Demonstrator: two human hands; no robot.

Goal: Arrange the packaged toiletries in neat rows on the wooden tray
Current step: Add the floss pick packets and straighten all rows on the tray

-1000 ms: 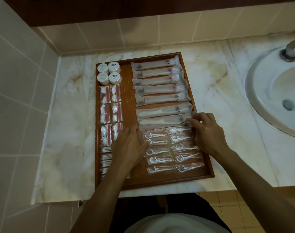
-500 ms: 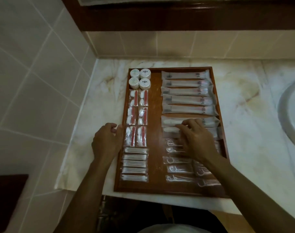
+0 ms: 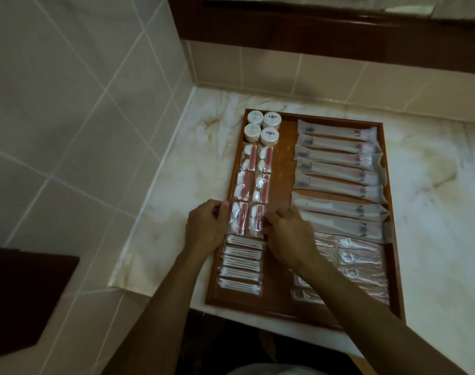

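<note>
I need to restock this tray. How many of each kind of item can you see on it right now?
Round jars: 4
Red-and-white packets: 6
Cotton swab packets: 5
Long sleeved packets: 7
Floss pick packets: unclear, an arm hides some
Total without floss picks: 22

Red-brown wooden tray (image 3: pixel 393 212), cream marble counter (image 3: pixel 182 190) — amber-veined, white jars (image 3: pixel 262 125)

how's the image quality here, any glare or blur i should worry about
Head view: dim, warm light, no harsh glare; only faint sheen on the clear packets. Wide-angle bending curves the wall tiles and the wooden tray. Both the left hand and right hand look slightly soft.
</note>
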